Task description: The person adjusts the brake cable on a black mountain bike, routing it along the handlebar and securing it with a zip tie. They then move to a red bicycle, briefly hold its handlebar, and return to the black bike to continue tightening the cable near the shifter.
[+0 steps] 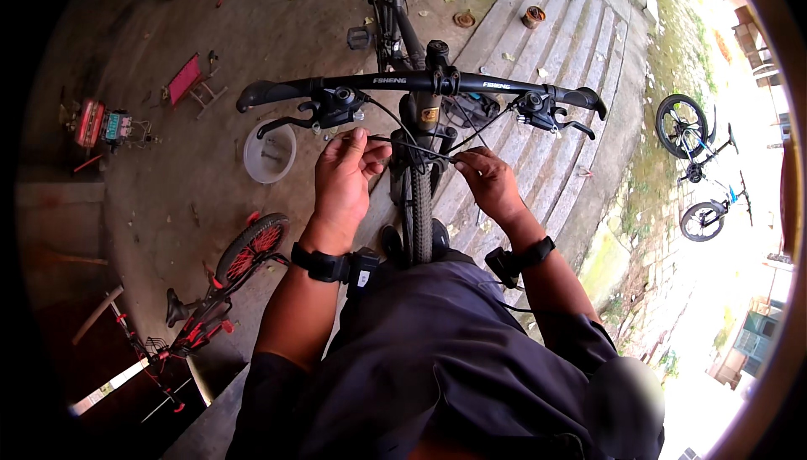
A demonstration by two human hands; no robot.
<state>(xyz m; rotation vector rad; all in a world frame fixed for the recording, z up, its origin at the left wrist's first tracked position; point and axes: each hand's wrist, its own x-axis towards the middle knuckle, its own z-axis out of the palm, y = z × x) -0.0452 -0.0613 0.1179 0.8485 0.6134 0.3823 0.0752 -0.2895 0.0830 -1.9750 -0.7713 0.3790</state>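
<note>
A black bicycle handlebar [395, 83] spans the upper middle, with brake and shift levers [332, 107] on both sides and cables hanging below. The front tyre [420, 220] points down toward me between my feet. My left hand [345, 170] pinches a thin black cable [408, 145] below the left lever, thumb against index finger, other fingers curled. My right hand [487, 182] is closed in a pinch on the same cable, just right of the fork [426, 145]. Black devices on straps are on both wrists.
A translucent bucket [271, 170] stands left of the handlebar. A red-and-black bicycle [210, 304] is at lower left, a pink folding stool [185, 79] and toolbox [91, 124] at upper left. Slatted stone slabs [538, 65] lie right, beyond them another bicycle [698, 136]. Small tins [533, 16] sit ahead.
</note>
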